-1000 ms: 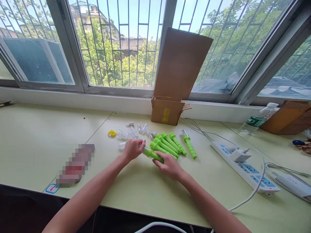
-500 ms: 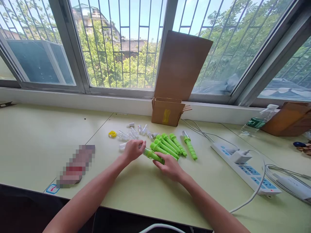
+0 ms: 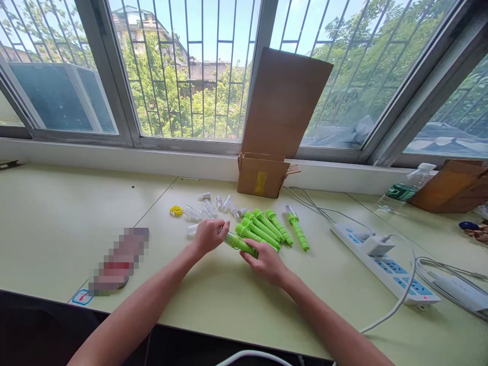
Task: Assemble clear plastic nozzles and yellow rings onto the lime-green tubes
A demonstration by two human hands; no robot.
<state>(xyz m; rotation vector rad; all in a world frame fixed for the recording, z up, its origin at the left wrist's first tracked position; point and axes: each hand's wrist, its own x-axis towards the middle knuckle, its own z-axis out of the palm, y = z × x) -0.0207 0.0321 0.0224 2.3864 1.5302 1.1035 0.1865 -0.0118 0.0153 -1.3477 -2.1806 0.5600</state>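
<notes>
My right hand (image 3: 267, 262) grips a green plastic handle (image 3: 241, 244) lying low over the pale green table (image 3: 57, 223). My left hand (image 3: 209, 235) is closed at the handle's left end, fingers pinched round a small clear part that I can barely see. Just behind, several more green handles (image 3: 263, 227) lie side by side, and one with a clear tip (image 3: 297, 229) lies apart to their right. Several small clear plastic parts (image 3: 208, 206) and a yellow ring (image 3: 176, 210) are scattered behind my left hand.
An open cardboard box (image 3: 263, 174) stands at the window sill behind the parts. A white power strip (image 3: 385, 264) with a charger and cables lies at right. A water bottle (image 3: 406, 188) and another carton (image 3: 453, 185) sit far right. A blurred object (image 3: 120, 259) lies at left.
</notes>
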